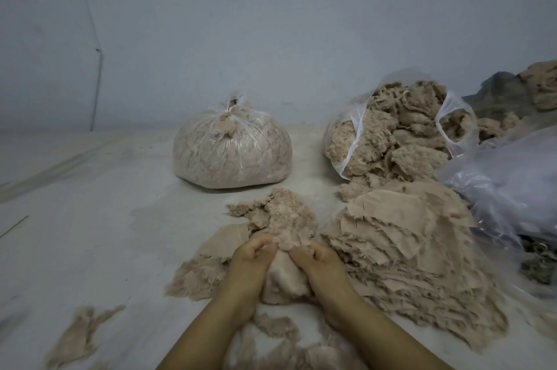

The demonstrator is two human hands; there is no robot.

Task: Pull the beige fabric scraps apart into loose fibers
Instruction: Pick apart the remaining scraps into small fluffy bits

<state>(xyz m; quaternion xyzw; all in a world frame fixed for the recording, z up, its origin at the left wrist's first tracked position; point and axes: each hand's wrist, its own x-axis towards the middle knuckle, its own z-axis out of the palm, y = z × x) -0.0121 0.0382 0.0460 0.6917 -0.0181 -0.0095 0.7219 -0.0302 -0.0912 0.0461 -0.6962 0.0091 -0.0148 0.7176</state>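
Note:
My left hand (pixel 251 258) and my right hand (pixel 313 259) are close together at the lower centre, fingers curled, both pinching the same fuzzy beige scrap (pixel 289 219) that rises between them. Under my wrists lies a pale wad of fabric (pixel 284 279). A thick stack of flat beige fabric scraps (pixel 407 237) lies just right of my right hand. Loose beige fibers (pixel 196 276) are spread on the floor left of my left hand, and more fibers (pixel 280 336) lie between my forearms.
A tied clear bag (pixel 232 149) full of fibers stands at centre back. An open clear bag (pixel 391 128) of fluffy scraps lies at the right. Crumpled clear plastic (pixel 506 183) is at the far right. A small fiber tuft (pixel 81 336) lies lower left. A pale wall stands behind.

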